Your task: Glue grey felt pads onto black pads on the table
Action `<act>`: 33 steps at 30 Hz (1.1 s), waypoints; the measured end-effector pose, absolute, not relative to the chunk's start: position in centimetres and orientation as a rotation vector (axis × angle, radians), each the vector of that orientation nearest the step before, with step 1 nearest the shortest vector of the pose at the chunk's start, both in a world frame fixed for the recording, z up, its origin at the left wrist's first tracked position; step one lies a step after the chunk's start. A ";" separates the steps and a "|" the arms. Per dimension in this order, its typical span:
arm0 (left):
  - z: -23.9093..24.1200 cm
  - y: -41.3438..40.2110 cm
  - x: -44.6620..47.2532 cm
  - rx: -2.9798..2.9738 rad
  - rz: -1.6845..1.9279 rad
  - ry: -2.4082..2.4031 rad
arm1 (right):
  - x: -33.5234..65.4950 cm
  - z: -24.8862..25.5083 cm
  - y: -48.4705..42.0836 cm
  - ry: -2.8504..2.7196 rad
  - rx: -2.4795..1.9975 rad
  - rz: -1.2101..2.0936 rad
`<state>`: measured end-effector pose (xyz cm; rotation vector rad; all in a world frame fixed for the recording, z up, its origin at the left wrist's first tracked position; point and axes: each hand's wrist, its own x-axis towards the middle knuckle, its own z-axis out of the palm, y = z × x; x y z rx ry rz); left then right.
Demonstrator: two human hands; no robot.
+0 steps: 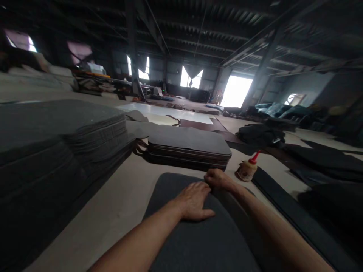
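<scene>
A dark grey fabric panel (204, 241) with rounded corners lies on the table in front of me. My left hand (195, 202) rests flat on it, palm down, thumb spread away from the fingers. At the panel's far right edge, my right hand (217, 179) is closed with its fingers curled; it looks to be gripping the edge of the panel, though the fingertips are hidden. Just beyond both hands sits a neat stack of grey panels (190, 141). To the right of my right hand stands a squeeze bottle (246, 170) with a red nozzle.
Tall piles of dark fabric pieces (96, 132) rise along the left. A long dark strip (280, 196) lies on the right, near more dark fabric (326, 158). Farther back are a white sheet (170, 111) and a dark cloth heap (261, 135). Bare tabletop (113, 200) shows left of the panel.
</scene>
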<state>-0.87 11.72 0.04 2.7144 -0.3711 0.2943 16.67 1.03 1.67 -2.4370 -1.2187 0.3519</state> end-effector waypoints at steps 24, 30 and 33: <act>-0.8 12.8 -0.1 2.971 0.173 -0.169 | 10.3 -3.3 -15.0 -0.919 -2.945 -0.138; 0.0 11.9 -0.4 3.015 0.292 -0.160 | 11.2 -2.6 -15.7 -0.929 -2.916 -0.287; 0.8 11.4 -1.3 3.044 0.338 -0.154 | 11.9 -2.3 -13.6 -1.049 -2.856 -0.346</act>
